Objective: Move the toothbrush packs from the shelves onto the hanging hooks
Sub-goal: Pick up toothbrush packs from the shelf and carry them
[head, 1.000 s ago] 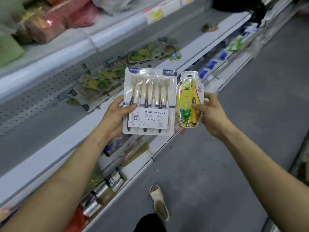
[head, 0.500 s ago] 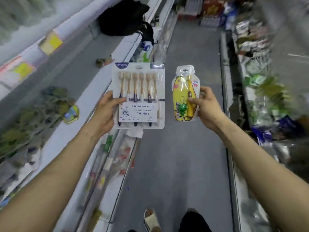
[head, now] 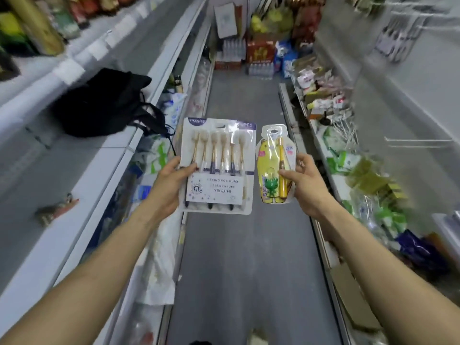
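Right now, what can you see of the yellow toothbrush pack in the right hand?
The yellow pack is a clear blister on a yellow card, with a hang hole on top, holding a yellow brush and a green frog. It is upright over the aisle, beside the six-brush pack. The right hand pinches its right edge, thumb on the front.

Both toothbrush packs [head: 217, 168] glossy clear plastic w/ card backing; bag [head: 107, 103] matt black cloth.

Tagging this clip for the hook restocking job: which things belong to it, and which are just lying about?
Job: large toothbrush pack in left hand; yellow toothbrush pack in right hand; bare hook.
Lying about: black bag; water bottle cases.
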